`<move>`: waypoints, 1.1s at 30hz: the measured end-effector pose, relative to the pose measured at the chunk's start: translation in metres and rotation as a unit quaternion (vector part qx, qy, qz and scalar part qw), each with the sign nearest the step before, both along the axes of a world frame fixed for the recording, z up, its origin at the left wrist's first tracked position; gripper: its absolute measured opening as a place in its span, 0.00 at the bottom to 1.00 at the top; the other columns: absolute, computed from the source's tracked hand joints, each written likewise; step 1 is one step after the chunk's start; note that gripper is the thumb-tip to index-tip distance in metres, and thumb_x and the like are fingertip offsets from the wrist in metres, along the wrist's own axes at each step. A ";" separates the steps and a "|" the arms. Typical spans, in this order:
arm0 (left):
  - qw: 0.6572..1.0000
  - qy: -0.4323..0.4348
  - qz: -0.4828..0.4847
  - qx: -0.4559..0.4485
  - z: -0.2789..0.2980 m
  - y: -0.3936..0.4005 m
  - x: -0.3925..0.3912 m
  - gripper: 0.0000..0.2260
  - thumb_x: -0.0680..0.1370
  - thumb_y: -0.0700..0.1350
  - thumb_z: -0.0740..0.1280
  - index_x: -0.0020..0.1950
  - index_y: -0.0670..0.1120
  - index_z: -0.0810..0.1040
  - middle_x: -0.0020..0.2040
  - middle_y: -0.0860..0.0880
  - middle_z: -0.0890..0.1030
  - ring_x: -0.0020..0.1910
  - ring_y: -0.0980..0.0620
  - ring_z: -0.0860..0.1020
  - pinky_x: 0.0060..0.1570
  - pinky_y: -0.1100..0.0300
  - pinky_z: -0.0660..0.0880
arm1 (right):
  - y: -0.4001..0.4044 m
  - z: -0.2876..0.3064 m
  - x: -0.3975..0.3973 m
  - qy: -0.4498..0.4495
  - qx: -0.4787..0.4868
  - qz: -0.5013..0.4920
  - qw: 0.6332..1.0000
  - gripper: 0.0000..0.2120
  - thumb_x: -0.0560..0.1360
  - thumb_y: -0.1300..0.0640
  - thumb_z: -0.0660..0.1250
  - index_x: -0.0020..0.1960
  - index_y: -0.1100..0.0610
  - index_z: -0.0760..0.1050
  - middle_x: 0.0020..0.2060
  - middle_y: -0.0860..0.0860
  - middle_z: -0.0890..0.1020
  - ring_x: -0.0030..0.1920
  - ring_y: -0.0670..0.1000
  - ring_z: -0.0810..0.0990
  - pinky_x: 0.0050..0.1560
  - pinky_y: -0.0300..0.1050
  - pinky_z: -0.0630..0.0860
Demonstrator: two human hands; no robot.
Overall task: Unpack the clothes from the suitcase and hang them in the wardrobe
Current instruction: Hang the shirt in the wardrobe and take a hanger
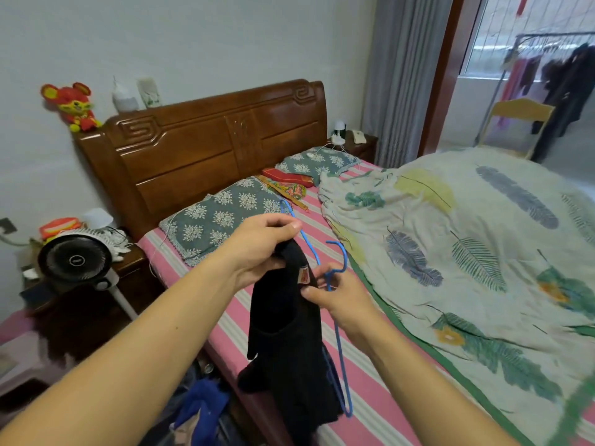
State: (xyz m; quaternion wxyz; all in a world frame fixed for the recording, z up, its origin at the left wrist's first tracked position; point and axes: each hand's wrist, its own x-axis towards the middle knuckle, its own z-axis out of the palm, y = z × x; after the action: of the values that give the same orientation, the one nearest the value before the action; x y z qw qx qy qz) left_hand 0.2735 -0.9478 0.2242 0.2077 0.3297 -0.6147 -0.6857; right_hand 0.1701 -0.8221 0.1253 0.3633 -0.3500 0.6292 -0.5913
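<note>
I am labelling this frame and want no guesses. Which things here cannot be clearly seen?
Head view only:
- Blue hanger: its middle is hidden behind the black garment and the right hand.
- Label on the garment: too small to read.
- Left hand fingertips: buried in the fabric.
- Suitcase, wardrobe: not visible; the blurred blue clothes are cut off by the bottom edge.

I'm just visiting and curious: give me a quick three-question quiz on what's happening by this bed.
1. True or false: the black knitted garment lies flat on the bed.
2. Which hand pinches the thin blue wire hanger near its hook?
3. The small patch on the garment is: A green, B orange, C white.

Key: 1 false; the left hand and right hand hold it up. 2 right. 3 B.
</note>
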 end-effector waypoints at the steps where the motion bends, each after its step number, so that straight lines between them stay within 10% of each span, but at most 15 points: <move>1: 1.000 0.005 -0.008 -0.006 0.004 -0.001 0.004 0.05 0.79 0.36 0.69 0.49 0.45 0.82 0.39 0.47 0.74 0.36 0.53 0.73 0.38 0.58 0.73 | 0.000 -0.001 -0.001 -0.008 -0.003 -0.006 1.000 0.09 0.72 0.63 0.74 0.49 0.59 0.76 0.41 0.52 0.79 0.40 0.48 0.78 0.44 0.46 0.77; 6: 0.986 -0.005 -0.149 -0.078 0.017 0.001 0.034 0.22 0.76 0.24 0.66 0.64 0.45 0.78 0.42 0.50 0.78 0.38 0.56 0.78 0.39 0.59 0.77 | -0.008 0.032 -0.025 -0.010 -0.070 0.005 0.997 0.14 0.72 0.60 0.75 0.55 0.55 0.75 0.56 0.48 0.84 0.58 0.48 0.82 0.39 0.45 0.76; 9: 0.957 -0.026 -0.208 -0.198 0.022 0.008 0.039 0.29 0.73 0.24 0.69 0.67 0.49 0.75 0.47 0.45 0.81 0.42 0.52 0.78 0.46 0.56 0.74 | -0.025 0.053 -0.028 -0.018 -0.113 0.121 0.986 0.17 0.71 0.65 0.73 0.58 0.56 0.75 0.62 0.51 0.81 0.65 0.54 0.78 0.56 0.54 0.77; 15: 0.862 -0.124 0.059 -0.489 -0.012 0.007 0.052 0.17 0.71 0.36 0.74 0.50 0.53 0.72 0.40 0.56 0.77 0.36 0.55 0.75 0.41 0.56 0.71 | -0.029 0.051 -0.022 0.006 -0.086 0.079 0.993 0.14 0.70 0.65 0.74 0.36 0.51 0.71 0.33 0.50 0.73 0.35 0.48 0.70 0.39 0.42 0.66; 23: 0.934 -0.205 0.071 -0.284 -0.163 0.028 0.097 0.17 0.72 0.35 0.69 0.45 0.55 0.66 0.33 0.53 0.71 0.31 0.51 0.67 0.35 0.50 0.69 | -0.016 0.077 -0.051 0.017 -0.054 -0.023 0.998 0.16 0.75 0.72 0.68 0.38 0.54 0.70 0.30 0.47 0.73 0.32 0.44 0.72 0.34 0.37 0.68; 33: 0.983 -0.045 0.025 -0.177 -0.103 0.023 0.100 0.27 0.73 0.20 0.58 0.28 0.49 0.81 0.40 0.54 0.82 0.40 0.57 0.79 0.32 0.65 0.68 | 0.023 0.038 -0.105 -0.018 0.083 -0.087 0.993 0.09 0.76 0.70 0.68 0.45 0.57 0.76 0.38 0.53 0.78 0.40 0.52 0.77 0.41 0.44 0.72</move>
State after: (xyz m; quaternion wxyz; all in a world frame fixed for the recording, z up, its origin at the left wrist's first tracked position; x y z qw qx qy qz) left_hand 0.3739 -0.9249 0.1207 0.2520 0.3331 -0.7269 -0.5451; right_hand 0.0651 -0.7987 0.1636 0.3495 -0.2522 0.6976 -0.5724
